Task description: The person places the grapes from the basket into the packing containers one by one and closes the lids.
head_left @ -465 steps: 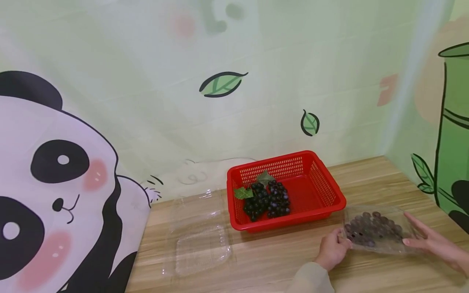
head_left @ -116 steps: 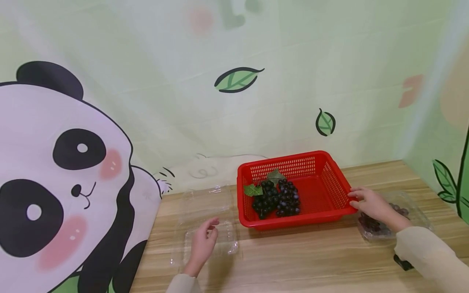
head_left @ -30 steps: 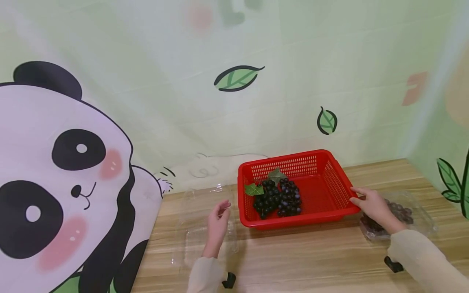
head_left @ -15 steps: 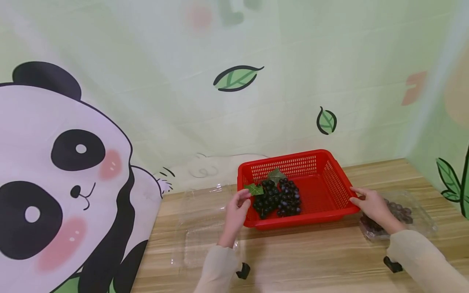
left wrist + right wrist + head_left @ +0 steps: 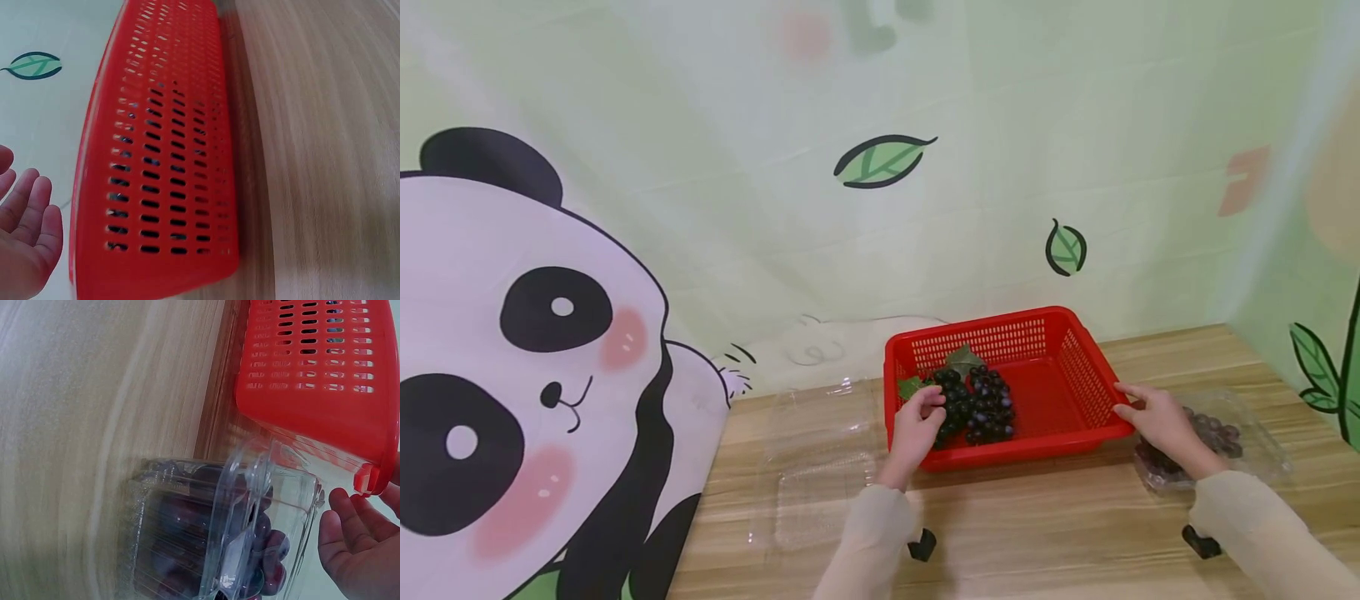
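Note:
My left hand [image 5: 916, 429] hovers over the near left corner of a red plastic basket [image 5: 1037, 454], beside a bunch of dark grapes [image 5: 992, 406]. Its fingers bend loosely, and nothing shows between them in the left wrist view. Two green leaves lie with the grapes at the basket's left end. At the opposite end, my right hand [image 5: 1163, 429] holds the basket's rim by thumb and forefinger; its other fingers stay free in the right wrist view. Below that hand sits a clear plastic clamshell box [image 5: 231, 550] containing purple grapes, partly hidden by the hand in the head view.
Left of the basket, an open clear clamshell [image 5: 823, 492] lies on the wooden table [image 5: 1037, 533]. A printed cloth backdrop with a panda [image 5: 572, 400] rises behind and to the left. Black wrist-camera mounts show below both sleeves.
My left hand has moved right, from above the open clamshell to over the basket's grapes. My right hand keeps to the rim. Earlier, both hands held the grape-filled box, which now rests on the table.

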Action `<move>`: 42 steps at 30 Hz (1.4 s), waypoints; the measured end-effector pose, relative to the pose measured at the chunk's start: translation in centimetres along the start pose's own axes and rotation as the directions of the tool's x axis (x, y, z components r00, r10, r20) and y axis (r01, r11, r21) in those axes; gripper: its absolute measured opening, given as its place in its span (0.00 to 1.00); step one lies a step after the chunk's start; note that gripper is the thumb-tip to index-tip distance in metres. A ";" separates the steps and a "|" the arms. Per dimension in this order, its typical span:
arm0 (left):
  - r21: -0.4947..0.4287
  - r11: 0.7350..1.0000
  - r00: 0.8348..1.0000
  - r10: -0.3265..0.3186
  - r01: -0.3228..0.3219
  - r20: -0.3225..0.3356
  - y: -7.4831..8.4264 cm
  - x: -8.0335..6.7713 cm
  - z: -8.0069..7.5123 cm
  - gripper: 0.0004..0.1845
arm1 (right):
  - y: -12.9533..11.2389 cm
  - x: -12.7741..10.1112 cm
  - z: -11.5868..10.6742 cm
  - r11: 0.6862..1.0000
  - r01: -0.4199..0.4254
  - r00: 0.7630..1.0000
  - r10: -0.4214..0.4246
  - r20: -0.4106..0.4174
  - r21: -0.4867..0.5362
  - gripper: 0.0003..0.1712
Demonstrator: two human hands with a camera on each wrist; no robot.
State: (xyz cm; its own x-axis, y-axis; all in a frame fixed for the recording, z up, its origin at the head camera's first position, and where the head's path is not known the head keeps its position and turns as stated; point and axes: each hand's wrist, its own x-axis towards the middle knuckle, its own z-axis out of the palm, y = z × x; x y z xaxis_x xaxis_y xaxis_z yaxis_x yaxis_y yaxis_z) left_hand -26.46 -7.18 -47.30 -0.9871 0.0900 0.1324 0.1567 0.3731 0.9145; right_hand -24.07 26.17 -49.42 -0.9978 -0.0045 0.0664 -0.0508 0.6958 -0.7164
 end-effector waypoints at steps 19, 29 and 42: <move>0.169 0.982 0.983 -0.114 0.089 0.142 -0.7 1.7 4.1 0.22 | 0.2 0.1 0.0 1.000 -0.012 1.000 0.012 -0.010 0.004 0.26; 0.275 0.951 0.959 -0.201 0.142 0.201 -0.9 2.6 4.8 0.32 | 0.7 0.0 0.2 0.999 0.034 0.998 -0.032 -0.052 0.039 0.28; 0.301 0.930 0.920 -0.291 0.209 0.262 -1.1 3.1 5.7 0.35 | 0.5 0.0 0.2 1.000 0.011 1.000 -0.011 -0.022 0.019 0.26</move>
State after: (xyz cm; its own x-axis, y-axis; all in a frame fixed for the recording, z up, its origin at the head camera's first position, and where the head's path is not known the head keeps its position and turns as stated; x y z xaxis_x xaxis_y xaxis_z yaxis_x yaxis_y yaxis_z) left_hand -29.52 -2.04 -50.02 -0.9452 0.2160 -0.2447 -0.0505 0.6441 0.7633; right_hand -24.08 26.36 -49.91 -0.9960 0.0040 0.0895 -0.0627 0.6819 -0.7287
